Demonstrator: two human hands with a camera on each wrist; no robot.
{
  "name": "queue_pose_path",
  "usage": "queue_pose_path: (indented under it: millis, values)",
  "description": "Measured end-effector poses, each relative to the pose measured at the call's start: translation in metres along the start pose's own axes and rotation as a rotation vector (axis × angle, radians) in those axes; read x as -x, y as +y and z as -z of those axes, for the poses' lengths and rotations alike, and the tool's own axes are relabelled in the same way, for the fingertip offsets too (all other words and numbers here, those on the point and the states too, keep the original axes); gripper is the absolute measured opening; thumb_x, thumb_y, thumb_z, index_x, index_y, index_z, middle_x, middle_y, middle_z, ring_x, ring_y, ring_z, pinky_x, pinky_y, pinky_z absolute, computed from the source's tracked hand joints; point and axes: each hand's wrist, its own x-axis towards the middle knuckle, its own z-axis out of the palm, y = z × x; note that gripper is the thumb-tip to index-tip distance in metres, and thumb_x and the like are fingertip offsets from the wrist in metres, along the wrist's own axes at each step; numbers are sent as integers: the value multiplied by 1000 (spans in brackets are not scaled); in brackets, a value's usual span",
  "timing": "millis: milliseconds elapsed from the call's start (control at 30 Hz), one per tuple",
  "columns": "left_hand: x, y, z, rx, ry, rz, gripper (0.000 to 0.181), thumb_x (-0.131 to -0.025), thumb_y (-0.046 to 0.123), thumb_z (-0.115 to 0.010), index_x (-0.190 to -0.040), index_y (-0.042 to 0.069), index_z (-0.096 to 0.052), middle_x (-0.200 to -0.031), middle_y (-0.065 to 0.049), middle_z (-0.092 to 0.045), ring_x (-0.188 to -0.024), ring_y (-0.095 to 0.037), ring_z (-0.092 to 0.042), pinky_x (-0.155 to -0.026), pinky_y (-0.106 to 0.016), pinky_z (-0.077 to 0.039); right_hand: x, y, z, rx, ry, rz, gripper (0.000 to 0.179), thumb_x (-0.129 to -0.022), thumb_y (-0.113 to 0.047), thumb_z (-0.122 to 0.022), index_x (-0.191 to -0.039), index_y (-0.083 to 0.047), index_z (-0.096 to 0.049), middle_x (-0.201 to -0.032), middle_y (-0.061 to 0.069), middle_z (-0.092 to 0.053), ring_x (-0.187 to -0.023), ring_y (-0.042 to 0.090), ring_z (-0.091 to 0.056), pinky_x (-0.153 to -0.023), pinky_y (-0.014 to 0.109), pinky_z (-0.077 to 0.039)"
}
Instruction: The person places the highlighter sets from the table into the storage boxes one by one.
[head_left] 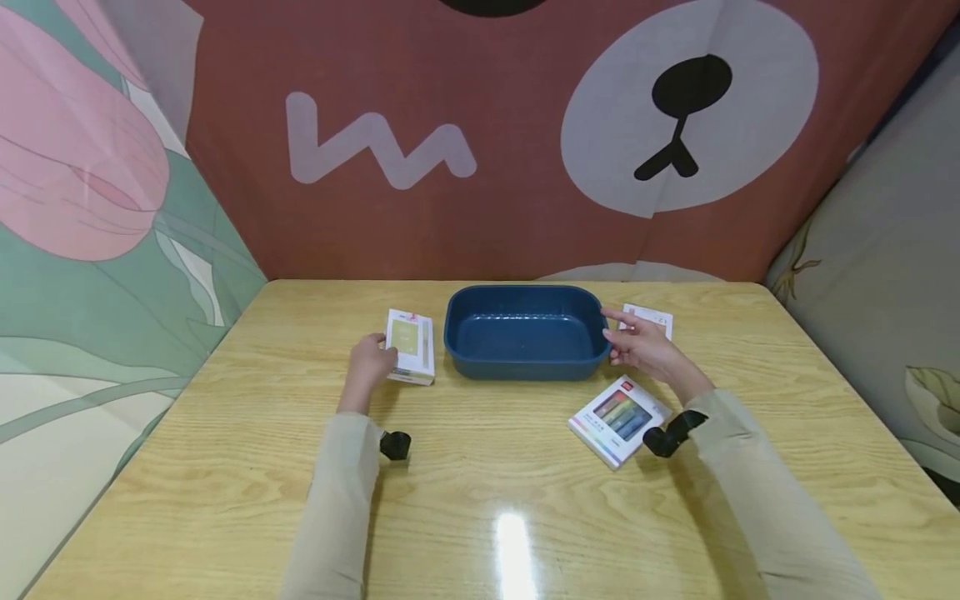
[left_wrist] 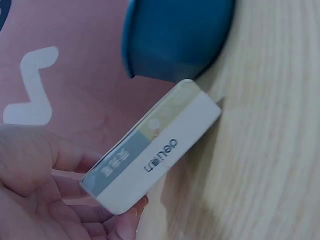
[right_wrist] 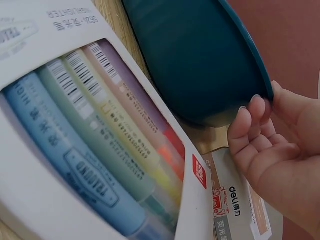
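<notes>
My left hand grips the left edge of a small white carton with a yellow-green panel. In the left wrist view the carton is tilted, one narrow side showing the deli name. Just right of it stands a dark blue plastic basin, with nothing inside. At its right end my right hand holds the rim. Seen from the right wrist, the thumb is at the rim and curled fingertips touch the outer wall. A highlighter box with a window of coloured pens lies below that hand.
Another white box lies behind my right hand, partly hidden by it. Everything stands on a wood-grain table. A reddish-brown printed cloth hangs along the table's back edge, with patterned cloths on both sides.
</notes>
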Motion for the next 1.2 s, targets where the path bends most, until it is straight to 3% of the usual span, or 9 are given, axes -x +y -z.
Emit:
queue_pose_path:
  millis: [100,267,400,800,933,1100,1200]
  values:
    - [0,0,4,66,-21,18,47,-88,8,-40,-131,-11,-36,-123,-29,-43,-99,-31,-51,-78,-35,-44,-1,0,0,1,9,-8,55,-93,-5,-45,-141,-2,-19,-66,2,-47,-57,13,-49,-55,23,-46]
    - [3,1,9,201,-51,44,50,-82,4,-44,-130,-10,-37,-115,-28,-49,-79,-24,-56,-62,-30,-49,-1,1,0,-3,10,-12,56,-93,-5,-45,-142,-2,-18,-65,2,-48,-57,13,-49,-56,24,-46]
    - [5,1,10,285,-63,67,50,-81,5,-49,-128,-9,-41,-111,-28,-52,-75,-21,-57,-64,-32,-51,-1,1,1,-8,15,-20,56,-93,-4,-46,-142,-2,-18,-64,2,-48,-57,13,-49,-56,24,-46]
    - [4,0,14,361,-35,90,45,-85,4,-54,-127,-10,-42,-108,-29,-53,-70,-18,-59,-66,-35,-51,-1,0,1,-7,-7,-12,56,-93,-3,-45,-142,-1,-16,-63,1,-47,-56,12,-49,-57,25,-46]
    - [6,3,18,386,-11,84,47,-86,3,-53,-129,-9,-40,-112,-28,-52,-76,-23,-60,-70,-36,-50,-1,-1,1,13,3,-25,56,-93,-5,-46,-142,-3,-18,-64,1,-46,-57,13,-49,-58,25,-46]
    - [11,10,24,437,23,61,47,-88,4,-52,-131,-7,-38,-116,-27,-50,-94,-33,-56,-64,-28,-51,-1,-1,0,16,3,-29,56,-93,-5,-46,-142,-4,-18,-63,1,-46,-57,13,-49,-59,26,-46]
    - [14,14,27,470,42,48,47,-88,5,-52,-131,-7,-38,-117,-26,-49,-96,-33,-55,-63,-26,-50,-1,-1,0,5,7,-31,56,-93,-5,-45,-142,-4,-18,-62,0,-46,-56,13,-49,-59,26,-45]
